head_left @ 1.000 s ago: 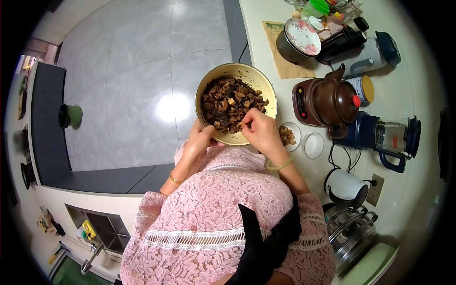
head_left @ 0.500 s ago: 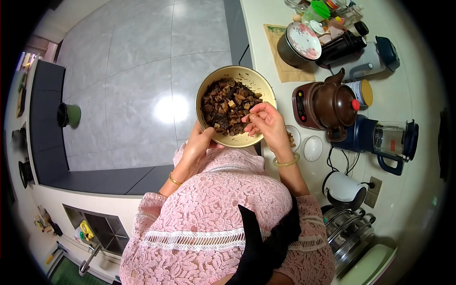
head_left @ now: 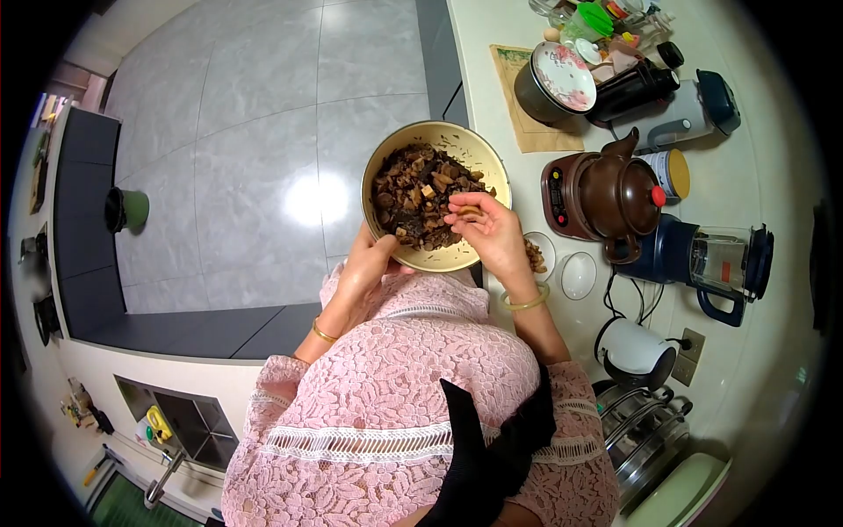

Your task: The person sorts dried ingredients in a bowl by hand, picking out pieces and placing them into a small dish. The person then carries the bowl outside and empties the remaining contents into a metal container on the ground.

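A cream-coloured round bowl (head_left: 457,256) holds a heap of dark brown chopped dried pieces (head_left: 413,189), with a few lighter cubes among them. My left hand (head_left: 367,263) grips the bowl's near left rim, thumb on the inside. Over the bowl's right side, my right hand (head_left: 490,233) pinches a small light-brown piece (head_left: 471,212) between thumb and fingers. Just right of that wrist, a small dish (head_left: 549,250) of brown pieces stands on the counter, partly hidden by the hand. Beside it is a small clear bowl (head_left: 579,275).
On the counter (head_left: 571,338) stand a brown teapot (head_left: 619,193) on its heater, a blender (head_left: 702,255), a white kettle (head_left: 637,347), a lidded pot (head_left: 553,83), flasks and steel pots. A sink (head_left: 189,426) is at lower left, a green bin (head_left: 132,211) on the floor.
My right hand has lifted slightly from the pieces and shifted right, its fingers now showing a small piece. The left hand keeps its grip on the bowl.
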Action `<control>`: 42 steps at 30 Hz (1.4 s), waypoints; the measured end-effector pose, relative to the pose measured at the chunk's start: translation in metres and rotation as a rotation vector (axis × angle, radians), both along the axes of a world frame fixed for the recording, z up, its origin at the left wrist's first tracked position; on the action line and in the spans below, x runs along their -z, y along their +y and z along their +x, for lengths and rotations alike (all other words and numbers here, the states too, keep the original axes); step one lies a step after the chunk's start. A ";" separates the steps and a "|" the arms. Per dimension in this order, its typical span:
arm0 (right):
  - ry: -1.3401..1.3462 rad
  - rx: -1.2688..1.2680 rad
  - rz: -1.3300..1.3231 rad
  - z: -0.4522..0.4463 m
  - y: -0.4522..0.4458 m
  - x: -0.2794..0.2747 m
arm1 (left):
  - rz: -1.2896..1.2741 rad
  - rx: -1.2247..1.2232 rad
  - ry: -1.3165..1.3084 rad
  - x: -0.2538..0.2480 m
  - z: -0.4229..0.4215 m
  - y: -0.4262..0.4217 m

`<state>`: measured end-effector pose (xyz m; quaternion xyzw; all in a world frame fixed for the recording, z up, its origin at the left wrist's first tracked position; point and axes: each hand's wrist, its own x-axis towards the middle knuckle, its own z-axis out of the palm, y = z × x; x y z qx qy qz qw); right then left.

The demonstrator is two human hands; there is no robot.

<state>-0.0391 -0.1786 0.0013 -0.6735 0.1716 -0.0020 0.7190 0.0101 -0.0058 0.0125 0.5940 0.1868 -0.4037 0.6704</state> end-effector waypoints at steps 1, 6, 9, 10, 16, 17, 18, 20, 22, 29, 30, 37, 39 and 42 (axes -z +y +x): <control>0.016 0.016 0.012 0.000 0.000 0.000 | -0.001 0.000 0.000 0.001 0.000 0.000; -0.089 -0.053 -0.414 0.003 0.004 0.002 | -0.008 0.006 -0.004 -0.002 0.000 0.000; -0.132 -0.113 -0.552 0.003 0.005 -0.001 | -0.017 0.002 -0.008 -0.003 0.001 0.000; -0.143 -0.125 -0.600 0.003 0.004 -0.002 | -0.017 0.002 -0.008 -0.002 0.001 0.000; -0.032 0.122 0.033 -0.021 -0.021 -0.013 | -0.021 0.014 -0.018 0.008 -0.001 0.001; -0.027 0.162 0.015 -0.029 -0.031 -0.014 | -0.060 0.029 -0.014 0.017 -0.001 0.004; -0.027 0.205 -0.033 -0.038 -0.040 -0.012 | -0.101 0.047 -0.010 0.022 -0.002 0.006; 0.019 0.338 -0.040 -0.059 -0.057 -0.005 | -0.105 0.037 0.006 0.022 -0.001 0.006; 0.035 0.424 -0.068 -0.080 -0.070 0.015 | -0.110 0.039 0.024 0.021 -0.001 0.006; 0.203 0.615 -0.150 -0.132 -0.085 0.101 | -0.067 0.026 -0.020 0.002 0.003 0.001; 0.264 0.659 -0.126 -0.131 -0.083 0.102 | -0.068 0.029 -0.013 -0.001 0.003 0.001; 0.223 0.555 -0.275 -0.108 -0.079 0.057 | -0.060 0.054 0.026 -0.002 0.002 0.005; 0.116 0.537 -0.218 -0.084 -0.067 0.013 | -0.056 0.050 0.031 -0.003 0.002 0.005; 0.039 0.362 -0.308 -0.052 -0.036 -0.023 | -0.079 0.041 0.015 0.000 0.001 0.006</control>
